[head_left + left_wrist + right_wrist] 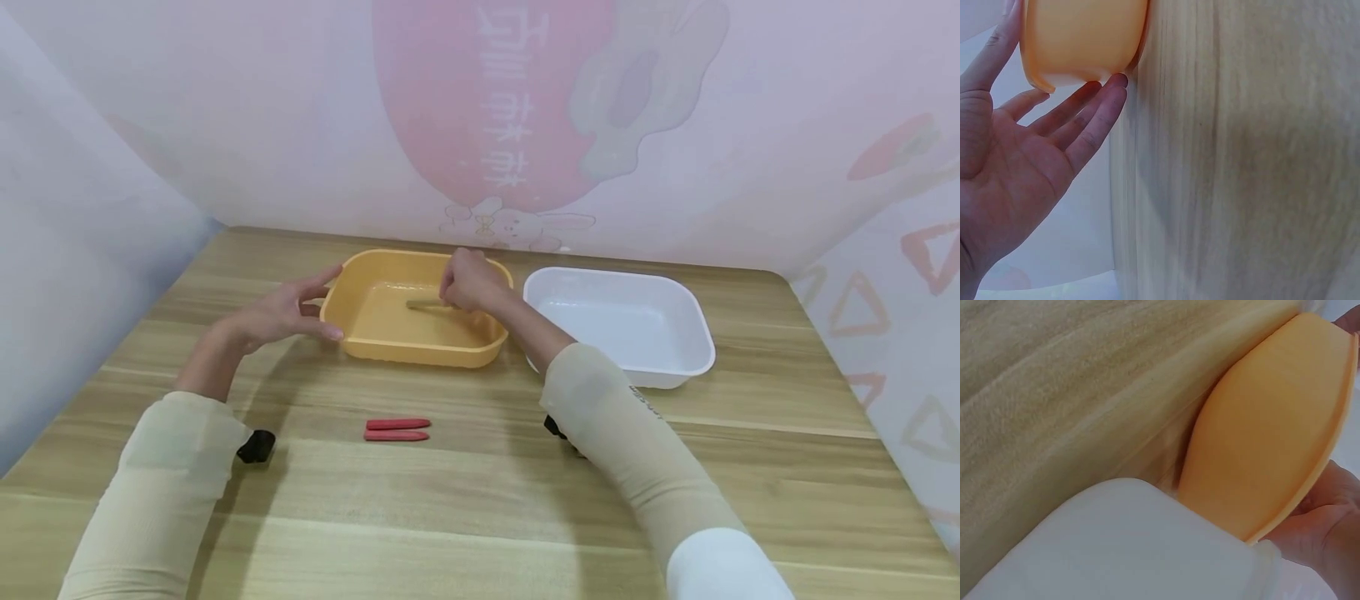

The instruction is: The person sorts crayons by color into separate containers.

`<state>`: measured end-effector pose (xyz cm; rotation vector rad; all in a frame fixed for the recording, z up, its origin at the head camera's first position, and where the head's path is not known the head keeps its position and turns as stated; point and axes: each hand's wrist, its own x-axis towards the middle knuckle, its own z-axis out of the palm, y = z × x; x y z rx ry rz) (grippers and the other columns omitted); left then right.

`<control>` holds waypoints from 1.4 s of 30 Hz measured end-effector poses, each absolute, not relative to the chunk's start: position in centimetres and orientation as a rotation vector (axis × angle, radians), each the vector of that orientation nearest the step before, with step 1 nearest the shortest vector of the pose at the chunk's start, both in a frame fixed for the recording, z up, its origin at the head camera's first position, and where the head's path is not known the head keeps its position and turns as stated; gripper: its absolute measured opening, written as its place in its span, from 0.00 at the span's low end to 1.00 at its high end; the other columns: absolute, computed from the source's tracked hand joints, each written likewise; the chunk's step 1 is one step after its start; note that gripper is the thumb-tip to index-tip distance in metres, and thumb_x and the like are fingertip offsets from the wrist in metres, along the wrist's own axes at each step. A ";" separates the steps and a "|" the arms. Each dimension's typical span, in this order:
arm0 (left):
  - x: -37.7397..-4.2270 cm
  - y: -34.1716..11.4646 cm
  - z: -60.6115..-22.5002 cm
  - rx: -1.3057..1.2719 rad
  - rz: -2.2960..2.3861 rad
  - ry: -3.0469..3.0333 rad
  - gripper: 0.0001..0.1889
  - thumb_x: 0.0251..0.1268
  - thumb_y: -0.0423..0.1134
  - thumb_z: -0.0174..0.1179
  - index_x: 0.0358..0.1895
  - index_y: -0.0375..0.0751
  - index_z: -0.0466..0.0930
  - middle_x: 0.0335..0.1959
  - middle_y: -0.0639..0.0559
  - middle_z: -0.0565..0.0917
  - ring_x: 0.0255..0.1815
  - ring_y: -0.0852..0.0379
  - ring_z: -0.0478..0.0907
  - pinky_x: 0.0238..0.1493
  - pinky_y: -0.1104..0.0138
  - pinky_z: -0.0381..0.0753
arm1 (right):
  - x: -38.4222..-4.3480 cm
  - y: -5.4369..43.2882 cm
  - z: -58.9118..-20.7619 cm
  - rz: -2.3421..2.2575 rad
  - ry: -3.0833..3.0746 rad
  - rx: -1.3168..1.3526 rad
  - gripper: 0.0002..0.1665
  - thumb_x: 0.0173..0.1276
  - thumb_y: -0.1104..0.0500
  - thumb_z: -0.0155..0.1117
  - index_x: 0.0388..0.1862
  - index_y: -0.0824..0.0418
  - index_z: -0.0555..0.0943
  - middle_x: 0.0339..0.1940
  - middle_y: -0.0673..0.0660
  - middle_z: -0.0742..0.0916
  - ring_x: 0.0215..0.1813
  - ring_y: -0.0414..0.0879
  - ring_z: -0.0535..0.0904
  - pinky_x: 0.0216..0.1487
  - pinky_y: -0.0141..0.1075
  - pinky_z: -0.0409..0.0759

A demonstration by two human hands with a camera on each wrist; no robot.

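Observation:
In the head view, my left hand [281, 315] spreads its fingers around the left end of a yellow plastic basin [420, 354]. The left wrist view shows those fingers [1088, 134] mostly stretched, their tips against the basin's outer wall [1085, 37]. My right hand [472, 282] reaches inside the same basin near its right end and pinches a thin brown crayon [426, 304], which points left over the basin floor. From the right wrist, the basin's wall hides the right fingers and the crayon; part of the right hand [1335, 531] shows behind the rim.
A white basin [622, 325] stands just right of the yellow one, under the right forearm in view. Two red crayons [397, 430] lie side by side on the wooden table [465, 508] in front. A printed wall [300, 150] rises behind the table.

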<state>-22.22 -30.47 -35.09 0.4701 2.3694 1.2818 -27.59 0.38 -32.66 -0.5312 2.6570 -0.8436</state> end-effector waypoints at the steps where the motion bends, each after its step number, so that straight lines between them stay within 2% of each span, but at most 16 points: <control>1: -22.2 -30.5 -35.1 0.471 1.282 2.370 0.57 0.67 0.34 0.70 0.86 0.48 0.33 0.79 0.27 0.57 0.69 0.30 0.73 0.66 0.39 0.70 | -27.7 0.4 -32.8 -0.835 2.660 -0.522 0.05 0.66 0.69 0.70 0.38 0.66 0.91 0.34 0.59 0.91 0.23 0.43 0.81 0.28 0.30 0.79; 8: -22.1 -30.4 -35.1 0.475 1.284 2.366 0.57 0.67 0.34 0.70 0.86 0.47 0.32 0.79 0.26 0.57 0.69 0.30 0.72 0.66 0.42 0.71 | -28.2 0.4 -33.5 -0.869 2.666 -0.450 0.03 0.66 0.69 0.71 0.35 0.64 0.90 0.31 0.60 0.91 0.21 0.42 0.78 0.23 0.29 0.77; 10: -22.1 -30.4 -35.1 0.473 1.287 2.362 0.57 0.67 0.34 0.70 0.86 0.47 0.32 0.79 0.26 0.57 0.70 0.29 0.72 0.66 0.42 0.71 | -28.2 0.5 -33.4 -0.868 2.669 -0.448 0.02 0.66 0.67 0.72 0.35 0.64 0.90 0.34 0.60 0.90 0.23 0.42 0.79 0.24 0.29 0.77; 16: -22.0 -30.5 -35.1 0.457 1.295 2.357 0.58 0.67 0.34 0.70 0.86 0.48 0.33 0.79 0.26 0.56 0.71 0.28 0.70 0.67 0.39 0.69 | -27.2 0.7 -32.1 -0.838 2.679 -0.523 0.05 0.68 0.63 0.73 0.40 0.64 0.90 0.46 0.59 0.86 0.41 0.48 0.84 0.37 0.34 0.83; 18: -22.0 -30.5 -35.1 0.455 1.299 2.355 0.58 0.67 0.34 0.70 0.86 0.48 0.32 0.80 0.27 0.56 0.71 0.29 0.70 0.67 0.39 0.68 | -26.6 0.7 -31.5 -0.832 2.676 -0.582 0.07 0.69 0.62 0.73 0.43 0.64 0.90 0.46 0.58 0.89 0.44 0.49 0.86 0.42 0.36 0.84; 21: -22.0 -30.5 -35.1 0.454 1.300 2.353 0.57 0.67 0.33 0.70 0.86 0.48 0.32 0.80 0.27 0.55 0.71 0.29 0.71 0.67 0.40 0.69 | -25.4 0.9 -30.5 -0.809 2.705 -0.688 0.10 0.69 0.60 0.74 0.46 0.63 0.90 0.46 0.55 0.91 0.47 0.47 0.86 0.47 0.36 0.83; 26: -22.1 -30.4 -35.1 0.451 1.298 2.352 0.57 0.67 0.34 0.70 0.86 0.47 0.32 0.80 0.26 0.55 0.71 0.29 0.70 0.67 0.42 0.69 | -23.1 1.2 -29.1 -0.810 2.690 -0.885 0.08 0.68 0.60 0.74 0.43 0.62 0.90 0.39 0.53 0.91 0.45 0.44 0.85 0.49 0.34 0.81; 33: -22.3 -30.5 -35.2 0.465 1.303 2.348 0.57 0.67 0.33 0.69 0.86 0.47 0.32 0.79 0.26 0.56 0.71 0.28 0.71 0.67 0.41 0.70 | -20.0 1.4 -28.9 -0.766 2.599 -1.131 0.07 0.68 0.62 0.74 0.42 0.64 0.90 0.36 0.53 0.91 0.39 0.41 0.85 0.42 0.28 0.79; 39: -22.4 -30.5 -35.2 0.462 1.307 2.343 0.58 0.67 0.33 0.70 0.86 0.49 0.32 0.80 0.26 0.56 0.71 0.29 0.71 0.68 0.39 0.68 | -18.1 1.0 -30.8 -0.632 2.511 -1.115 0.00 0.68 0.63 0.74 0.36 0.58 0.89 0.32 0.49 0.89 0.36 0.39 0.83 0.40 0.28 0.79; 42: -22.3 -30.6 -35.2 0.458 1.302 2.344 0.58 0.67 0.33 0.70 0.86 0.49 0.32 0.80 0.26 0.55 0.71 0.28 0.70 0.68 0.37 0.67 | -17.5 0.8 -32.0 -0.564 2.496 -1.089 0.02 0.67 0.62 0.74 0.34 0.56 0.89 0.30 0.45 0.87 0.35 0.36 0.81 0.38 0.28 0.78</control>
